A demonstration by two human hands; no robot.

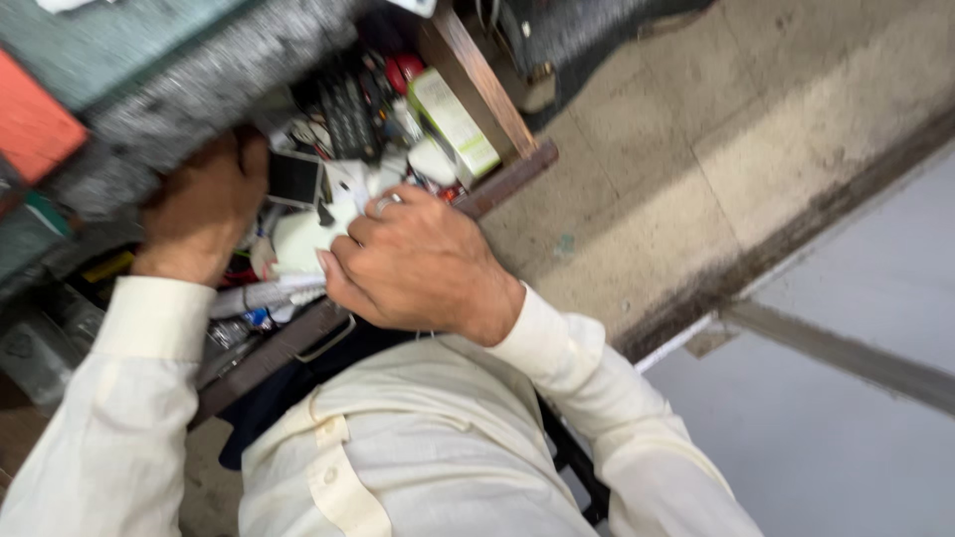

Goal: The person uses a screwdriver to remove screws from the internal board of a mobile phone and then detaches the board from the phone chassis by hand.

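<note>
An open wooden drawer [497,184] is crammed with small items. My left hand [204,204] reaches deep into its left part, and its fingers are hidden under the grey table top [199,80]. Beside that hand lies a small device with a dark screen [293,177]. My right hand [418,264], with a ring on one finger, rests on white objects [298,239] in the drawer's middle. Its fingers are curled closed, and I cannot see anything gripped in them. Cream shirt sleeves cover both arms.
Further back in the drawer are a black keypad device [348,114], a green and white box [453,119] and a red item [403,70]. A bare concrete floor [696,149] lies to the right, with a grey panel [846,418] at the lower right.
</note>
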